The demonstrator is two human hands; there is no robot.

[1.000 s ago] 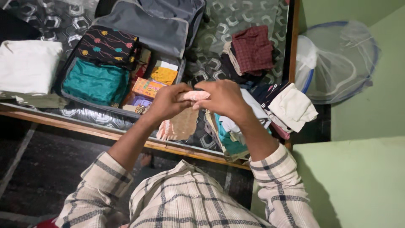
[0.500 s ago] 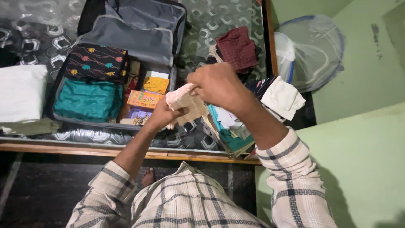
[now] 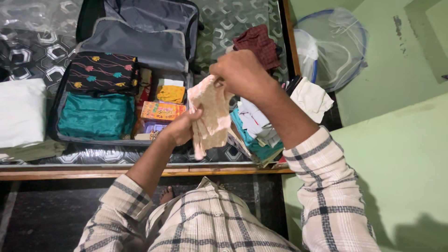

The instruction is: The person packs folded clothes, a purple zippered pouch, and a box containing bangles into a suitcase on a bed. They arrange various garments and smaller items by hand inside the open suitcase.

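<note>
One camera sits on the person's head, looking steeply down. It is close above the hands (image 3: 214,98), facing the bed (image 3: 37,42) and open suitcase (image 3: 140,42).

Right hand (image 3: 240,74) is raised, fingers curled in a pinch; left hand (image 3: 182,127) sits lower, fingers closed, both forearms reaching forward.

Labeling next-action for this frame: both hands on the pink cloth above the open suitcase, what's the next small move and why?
Probably lower the pink cloth toward the open suitcase. The right hand pinches its top edge and the left hand grips its side, so it hangs folded in the air, while folded clothes already fill the case beside it.
</note>
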